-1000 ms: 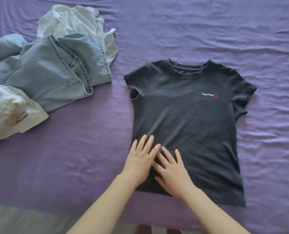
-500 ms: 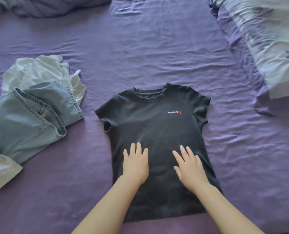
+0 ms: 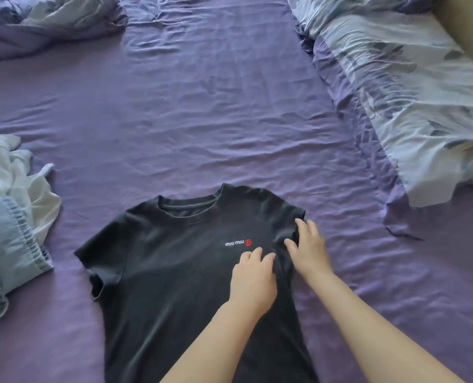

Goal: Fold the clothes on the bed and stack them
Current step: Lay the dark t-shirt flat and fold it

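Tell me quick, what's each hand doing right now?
Left hand: open, resting on the black T-shirt.
Right hand: open, touching the T-shirt's sleeve.

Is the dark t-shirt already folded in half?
No, the dark t-shirt lies spread flat on the purple sheet, with its left-side sleeve out.

A home bedroom: a bed (image 3: 202, 106) under a wrinkled purple sheet, a leaf-print duvet (image 3: 409, 87) bunched along its edge.
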A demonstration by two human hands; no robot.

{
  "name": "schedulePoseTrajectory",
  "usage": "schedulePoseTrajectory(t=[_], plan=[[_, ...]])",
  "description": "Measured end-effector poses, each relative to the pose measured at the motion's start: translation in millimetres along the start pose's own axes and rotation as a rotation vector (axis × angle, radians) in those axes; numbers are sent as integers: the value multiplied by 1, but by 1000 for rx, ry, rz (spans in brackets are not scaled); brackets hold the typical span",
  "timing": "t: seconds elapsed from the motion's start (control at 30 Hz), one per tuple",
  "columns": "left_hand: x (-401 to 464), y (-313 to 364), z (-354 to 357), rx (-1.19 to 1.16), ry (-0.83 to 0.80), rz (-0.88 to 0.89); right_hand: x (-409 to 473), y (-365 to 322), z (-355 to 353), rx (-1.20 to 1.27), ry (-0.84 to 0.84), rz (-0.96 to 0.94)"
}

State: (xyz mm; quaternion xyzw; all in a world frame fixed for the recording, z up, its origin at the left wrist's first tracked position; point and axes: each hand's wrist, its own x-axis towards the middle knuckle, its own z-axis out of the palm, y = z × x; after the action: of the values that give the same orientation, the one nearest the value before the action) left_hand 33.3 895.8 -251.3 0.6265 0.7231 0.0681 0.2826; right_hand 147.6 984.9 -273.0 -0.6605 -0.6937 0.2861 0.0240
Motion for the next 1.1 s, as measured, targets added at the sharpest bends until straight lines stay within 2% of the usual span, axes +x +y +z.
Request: schedulePoseTrajectory(t=[0.1,0.2,0.3,0.37,0.43,0.5,0.57,0.67,0.83,1.0,1.1], plan=[[39,2,-4,-344,-95,-129,1,-7,6,157,20,97],[68,2,-21,-855,-139,-422,-2,-13,11,322,48,86],[82,-3,-41,-1071,-185,-564,-11,-26,20,182,156,-153],[91,-9,-53,-1174,-136,-616,-20,-35,28,47,140,-324],[95,-17,-58,-1117,-86,-612,-29,-39,39,-95,65,-411],[96,-25,-58,-948,-84,-539,-36,-38,47,-186,11,-447],[98,-32,-54,-736,-84,-473,-40,-34,54,-225,-3,-463],[102,-38,-49,-500,5,-424,-43,-31,57,-254,-7,-465],[85,-59,-51,-387,102,-406,-45,-43,60,-344,-14,-475],[35,-122,-65,-266,156,-401,-59,-80,79,-433,-109,-482],[-1,-166,-79,-172,247,-394,-63,-108,94,-438,-109,-510]])
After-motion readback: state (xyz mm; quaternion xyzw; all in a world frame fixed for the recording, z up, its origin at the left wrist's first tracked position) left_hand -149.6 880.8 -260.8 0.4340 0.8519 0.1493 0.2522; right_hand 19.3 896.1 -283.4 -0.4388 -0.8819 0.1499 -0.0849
